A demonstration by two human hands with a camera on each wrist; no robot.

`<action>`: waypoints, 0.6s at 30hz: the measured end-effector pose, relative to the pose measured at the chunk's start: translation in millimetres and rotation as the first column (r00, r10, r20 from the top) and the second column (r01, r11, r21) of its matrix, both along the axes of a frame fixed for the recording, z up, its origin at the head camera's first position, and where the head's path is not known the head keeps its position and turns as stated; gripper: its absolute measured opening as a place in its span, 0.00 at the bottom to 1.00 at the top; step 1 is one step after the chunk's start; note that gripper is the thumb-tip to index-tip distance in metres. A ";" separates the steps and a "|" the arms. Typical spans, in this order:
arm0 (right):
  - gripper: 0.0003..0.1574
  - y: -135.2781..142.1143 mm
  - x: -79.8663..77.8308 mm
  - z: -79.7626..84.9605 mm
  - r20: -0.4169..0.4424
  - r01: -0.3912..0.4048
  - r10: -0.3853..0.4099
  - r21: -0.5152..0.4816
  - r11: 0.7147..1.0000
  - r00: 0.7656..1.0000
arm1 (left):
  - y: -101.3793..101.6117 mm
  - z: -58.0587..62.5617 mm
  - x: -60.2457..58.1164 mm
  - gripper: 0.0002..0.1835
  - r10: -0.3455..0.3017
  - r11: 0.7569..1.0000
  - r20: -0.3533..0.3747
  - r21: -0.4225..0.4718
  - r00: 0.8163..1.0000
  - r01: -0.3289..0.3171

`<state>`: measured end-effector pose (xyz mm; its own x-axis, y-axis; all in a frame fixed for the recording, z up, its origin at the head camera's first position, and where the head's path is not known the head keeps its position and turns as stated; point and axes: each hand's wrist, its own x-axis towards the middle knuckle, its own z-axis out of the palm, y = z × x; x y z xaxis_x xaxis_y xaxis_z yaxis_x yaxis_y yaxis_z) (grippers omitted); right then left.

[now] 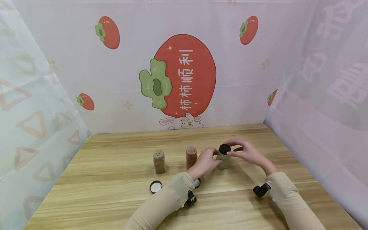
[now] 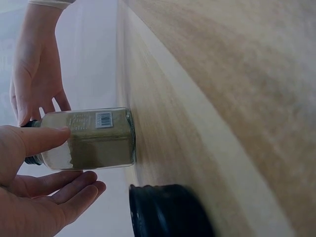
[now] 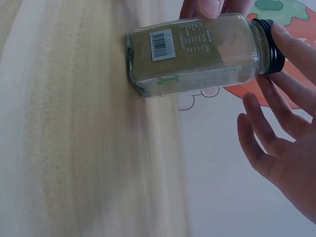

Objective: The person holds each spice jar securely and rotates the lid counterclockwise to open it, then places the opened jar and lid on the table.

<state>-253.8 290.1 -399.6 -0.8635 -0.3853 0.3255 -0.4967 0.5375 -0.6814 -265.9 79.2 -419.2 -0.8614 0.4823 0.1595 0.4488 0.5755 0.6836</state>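
On the wooden surface (image 1: 115, 198), right of two uncapped jars, the spice jar (image 1: 223, 160) stands upright; smooth glass, likely slippery and breakable, so the left hand (image 1: 206, 161) pinches its body while the right hand (image 1: 248, 152) fingers its black cap (image 1: 224, 149).

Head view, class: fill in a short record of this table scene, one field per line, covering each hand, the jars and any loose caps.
left hand: left hand holds the body of the green-spice jar, thumb on the glass
right hand: right hand has fingers on the black cap of that jar
jar state: upright on the wooden table
other jars: two uncapped spice jars, shaker tops showing
loose caps: one cap lies open side up; another is partly hidden by the left sleeve
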 end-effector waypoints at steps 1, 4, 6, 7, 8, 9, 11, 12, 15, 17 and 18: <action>0.23 1.4 -0.5 0.7 0.010 -0.021 0.021 0.002 1.000 1.000 | 0.1 -0.1 0.0 0.18 -0.002 1.000 -0.005 0.000 1.000 0.002; 0.25 4.8 -2.7 2.0 0.037 -0.079 0.079 0.002 0.997 0.996 | 0.5 0.0 0.1 0.18 -0.004 1.000 -0.009 -0.002 1.000 0.004; 0.25 6.4 -3.9 2.9 0.057 -0.112 0.113 -0.006 0.994 0.992 | 0.4 0.0 0.0 0.18 -0.005 1.000 -0.013 -0.002 1.000 0.005; 0.26 7.3 -4.7 3.0 0.063 -0.128 0.128 -0.009 0.992 0.990 | 0.4 0.1 0.0 0.18 -0.006 1.000 -0.013 -0.001 1.000 0.006; 0.26 7.9 -5.3 3.2 0.070 -0.143 0.144 -0.013 0.990 0.987 | 0.4 0.4 0.1 0.18 -0.006 1.000 -0.010 0.000 1.000 0.006; 0.26 8.6 -5.6 3.3 0.074 -0.154 0.155 -0.013 0.988 0.985 | 0.3 0.6 0.2 0.18 -0.006 1.000 -0.011 0.002 1.000 0.006; 0.27 10.1 -6.5 3.0 0.081 -0.180 0.180 -0.012 0.984 0.980 | 0.0 1.4 0.7 0.18 -0.007 1.000 -0.009 0.004 1.000 0.007; 0.27 10.7 -6.9 2.9 0.085 -0.189 0.189 -0.010 0.982 0.978 | 0.1 1.5 0.7 0.18 -0.008 1.000 -0.008 0.005 1.000 0.008; 0.28 12.3 -7.7 2.5 0.100 -0.210 0.209 -0.003 0.978 0.973 | -0.2 2.0 1.2 0.18 -0.010 1.000 -0.013 0.002 1.000 0.010; 0.29 12.8 -7.5 3.0 0.110 -0.216 0.214 -0.001 0.976 0.971 | -0.3 2.0 1.2 0.17 -0.012 1.000 -0.015 -0.001 1.000 0.012; 0.29 13.0 -7.0 3.6 0.117 -0.216 0.214 -0.001 0.976 0.970 | -0.3 1.9 1.2 0.17 -0.011 1.000 -0.017 -0.004 1.000 0.011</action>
